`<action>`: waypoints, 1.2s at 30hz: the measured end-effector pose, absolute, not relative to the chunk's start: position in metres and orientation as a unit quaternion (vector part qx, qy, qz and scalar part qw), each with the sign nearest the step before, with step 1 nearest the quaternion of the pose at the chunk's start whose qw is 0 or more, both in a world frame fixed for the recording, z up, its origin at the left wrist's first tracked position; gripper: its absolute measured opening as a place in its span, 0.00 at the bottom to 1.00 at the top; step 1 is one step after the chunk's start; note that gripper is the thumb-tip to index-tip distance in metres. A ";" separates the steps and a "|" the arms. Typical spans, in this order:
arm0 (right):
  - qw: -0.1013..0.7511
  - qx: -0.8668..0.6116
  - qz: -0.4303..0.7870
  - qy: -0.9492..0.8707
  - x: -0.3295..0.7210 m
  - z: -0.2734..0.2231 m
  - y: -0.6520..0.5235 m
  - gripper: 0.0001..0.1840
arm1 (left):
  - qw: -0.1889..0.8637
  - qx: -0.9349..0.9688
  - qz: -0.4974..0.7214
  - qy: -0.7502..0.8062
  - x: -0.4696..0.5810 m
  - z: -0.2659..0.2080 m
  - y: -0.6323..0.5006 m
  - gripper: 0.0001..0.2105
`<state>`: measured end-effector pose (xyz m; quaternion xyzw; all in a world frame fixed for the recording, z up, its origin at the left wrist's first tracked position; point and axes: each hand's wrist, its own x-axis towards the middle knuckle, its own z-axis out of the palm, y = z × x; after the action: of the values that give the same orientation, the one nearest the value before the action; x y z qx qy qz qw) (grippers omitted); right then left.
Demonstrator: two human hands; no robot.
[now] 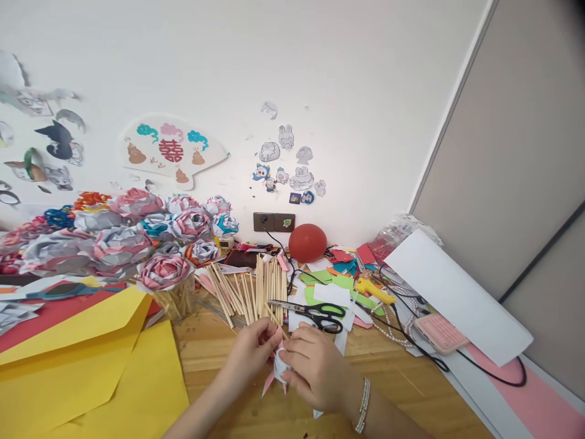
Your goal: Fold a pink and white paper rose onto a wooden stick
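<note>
While our left hand pinches a small folded pink-and-white paper piece between thumb and fingers, our right hand curls around its other side, fingertips against the white part. Both sets of fingers are drawn in narrow on this paper, which sits between our hands, over the near part of the wooden table; whether it touches the wood we cannot tell. We wear a silvery bracelet on our right wrist.

Just beyond our fingers lie the black-handled scissors, blades pointing left, resting near a row of pale wooden sticks. To the right of these we see green and white paper scraps, and past them a yellow glue gun. Behind the scraps, near the wall, is a red balloon.

Farther left, folded paper flowers crowd together above large yellow sheets. At far right, a white sheet partly overlaps a pink keypad.
</note>
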<state>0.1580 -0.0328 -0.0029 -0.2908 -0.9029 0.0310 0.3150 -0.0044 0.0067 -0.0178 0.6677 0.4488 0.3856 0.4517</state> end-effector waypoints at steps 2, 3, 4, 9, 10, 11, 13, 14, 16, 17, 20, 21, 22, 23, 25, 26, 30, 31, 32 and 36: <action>0.324 -0.326 0.041 -0.887 0.157 -0.005 -0.033 0.12 | 0.444 0.672 0.387 0.449 -0.004 -0.017 0.007 0.13; 0.331 -0.349 0.054 -0.875 0.156 -0.006 -0.033 0.12 | 0.441 0.674 0.388 0.449 -0.004 -0.017 0.006 0.12; 0.335 -0.372 0.064 -0.863 0.155 -0.008 -0.033 0.12 | 0.438 0.675 0.388 0.449 -0.004 -0.016 0.006 0.12; 0.329 -0.366 0.053 -0.869 0.150 -0.011 -0.036 0.12 | 0.429 0.678 0.392 0.451 -0.006 -0.012 0.005 0.13; 0.325 -0.360 0.045 -0.873 0.150 -0.011 -0.036 0.12 | 0.430 0.677 0.393 0.450 -0.006 -0.011 0.005 0.13; 0.320 -0.356 0.038 -0.877 0.149 -0.011 -0.037 0.12 | 0.431 0.677 0.393 0.449 -0.006 -0.011 0.005 0.13; 0.317 -0.359 0.031 -0.878 0.149 -0.011 -0.037 0.11 | 0.433 0.675 0.396 0.447 -0.005 -0.012 0.006 0.13; 0.319 -0.366 0.034 -0.873 0.149 -0.012 -0.037 0.11 | 0.435 0.673 0.398 0.446 -0.005 -0.012 0.006 0.13; 0.333 -0.387 0.051 -0.858 0.149 -0.013 -0.036 0.10 | 0.443 0.668 0.400 0.444 -0.005 -0.014 0.007 0.14; 0.341 -0.393 0.061 -0.852 0.150 -0.013 -0.036 0.10 | 0.448 0.666 0.400 0.443 -0.006 -0.015 0.008 0.14; 0.363 -0.387 0.082 -0.844 0.150 -0.014 -0.034 0.10 | 0.461 0.657 0.402 0.441 -0.006 -0.016 0.009 0.16; 0.372 -0.382 0.088 -0.841 0.150 -0.014 -0.034 0.09 | 0.466 0.653 0.403 0.441 -0.006 -0.016 0.009 0.16; 0.382 -0.379 0.094 -0.838 0.150 -0.013 -0.033 0.09 | 0.471 0.649 0.404 0.440 -0.005 -0.016 0.009 0.17; 0.393 -0.378 0.103 -0.832 0.150 -0.012 -0.033 0.09 | 0.477 0.645 0.404 0.439 -0.005 -0.016 0.009 0.17; 0.414 -0.380 0.118 -0.819 0.150 -0.009 -0.033 0.09 | 0.489 0.637 0.407 0.436 -0.004 -0.015 0.008 0.18; 0.419 -0.383 0.124 -0.814 0.151 -0.007 -0.033 0.09 | 0.493 0.634 0.408 0.434 -0.004 -0.015 0.008 0.18; 0.425 -0.393 0.152 -0.801 0.154 -0.003 -0.031 0.10 | 0.508 0.619 0.418 0.430 -0.006 -0.012 0.009 0.18; 0.438 -0.394 0.162 -0.791 0.155 -0.002 -0.030 0.10 | 0.513 0.614 0.420 0.429 -0.007 -0.011 0.010 0.18; 0.458 -0.398 0.175 -0.775 0.157 -0.002 -0.029 0.11 | 0.518 0.609 0.423 0.427 -0.009 -0.009 0.011 0.19; 0.526 -0.436 0.305 -0.663 0.163 -0.007 -0.019 0.13 | 0.540 0.599 0.424 0.412 -0.010 -0.004 0.011 0.19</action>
<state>0.1632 -0.0193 -0.0073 -0.4357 -0.6633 0.3051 0.5264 -0.0104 0.0112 -0.0041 0.5993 0.4118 0.4236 0.5401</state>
